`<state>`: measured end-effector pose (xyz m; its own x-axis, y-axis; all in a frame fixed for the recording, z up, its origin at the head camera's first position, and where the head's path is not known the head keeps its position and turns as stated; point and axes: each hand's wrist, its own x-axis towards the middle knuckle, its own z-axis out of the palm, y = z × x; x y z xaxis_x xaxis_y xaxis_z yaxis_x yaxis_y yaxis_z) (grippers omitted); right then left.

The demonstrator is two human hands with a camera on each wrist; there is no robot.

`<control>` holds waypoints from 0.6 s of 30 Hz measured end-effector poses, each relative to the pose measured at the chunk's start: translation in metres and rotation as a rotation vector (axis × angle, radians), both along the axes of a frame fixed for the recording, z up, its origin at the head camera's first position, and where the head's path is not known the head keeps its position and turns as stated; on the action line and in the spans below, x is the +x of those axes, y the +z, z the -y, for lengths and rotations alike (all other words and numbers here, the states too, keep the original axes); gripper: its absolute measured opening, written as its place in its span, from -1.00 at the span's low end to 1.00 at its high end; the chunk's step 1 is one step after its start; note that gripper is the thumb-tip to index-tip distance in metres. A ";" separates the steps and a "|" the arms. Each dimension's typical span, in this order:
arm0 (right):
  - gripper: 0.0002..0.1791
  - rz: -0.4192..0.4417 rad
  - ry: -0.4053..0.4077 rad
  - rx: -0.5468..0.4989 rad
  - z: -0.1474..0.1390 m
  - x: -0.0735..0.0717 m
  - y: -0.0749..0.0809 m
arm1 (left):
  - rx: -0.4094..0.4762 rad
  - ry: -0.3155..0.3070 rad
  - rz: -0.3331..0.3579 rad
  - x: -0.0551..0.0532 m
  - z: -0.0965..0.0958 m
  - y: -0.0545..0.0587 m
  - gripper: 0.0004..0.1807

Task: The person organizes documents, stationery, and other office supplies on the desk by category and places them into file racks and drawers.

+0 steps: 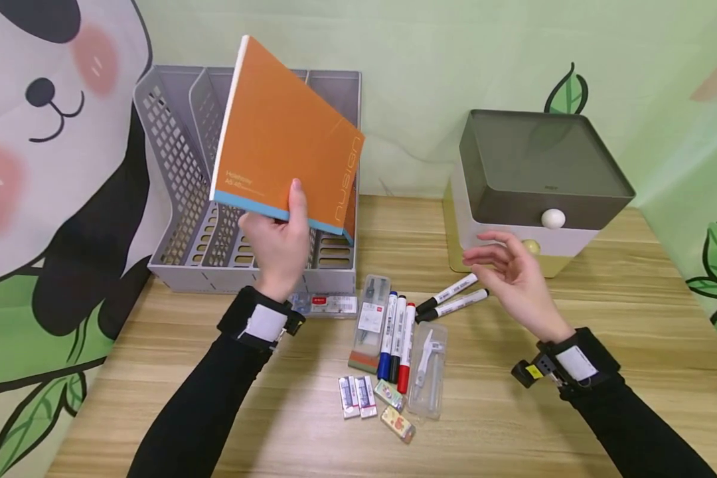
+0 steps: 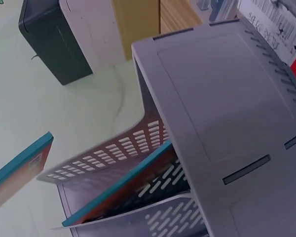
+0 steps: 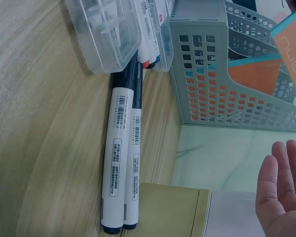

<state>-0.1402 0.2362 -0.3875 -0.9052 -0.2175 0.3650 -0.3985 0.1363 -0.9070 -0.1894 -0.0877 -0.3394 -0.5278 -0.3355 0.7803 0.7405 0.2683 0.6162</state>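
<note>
My left hand (image 1: 277,249) grips an orange notebook (image 1: 287,139) with a blue spine strip, thumb on its cover, tilted above the grey file rack (image 1: 253,279). Behind it, a second orange notebook (image 3: 259,74) stands in the rack's rightmost compartment, mostly covered in the head view. In the left wrist view the held notebook (image 2: 22,160) shows only at the left edge, above the rack. My right hand (image 1: 516,279) hovers with loosely extended fingers and nothing in them, in front of the drawer box (image 1: 546,153) and just right of two black-capped markers (image 1: 454,305).
Blue, black and red markers (image 1: 397,342) lie mid-table between a clear compass case (image 1: 427,372) and another clear case (image 1: 370,318). Several small erasers (image 1: 358,396) lie nearer me. A packaged item (image 1: 328,304) sits against the rack's front. A green wall backs the table.
</note>
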 end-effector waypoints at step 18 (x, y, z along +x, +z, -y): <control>-0.53 0.010 0.044 0.048 0.004 0.000 -0.002 | -0.191 0.229 0.129 -0.041 -0.005 -0.008 -0.69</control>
<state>-0.1406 0.2325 -0.3897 -0.8982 -0.2742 0.3437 -0.3956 0.1626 -0.9039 -0.2308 -0.0826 -0.3472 -0.5544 -0.3106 0.7722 0.5665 0.5389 0.6235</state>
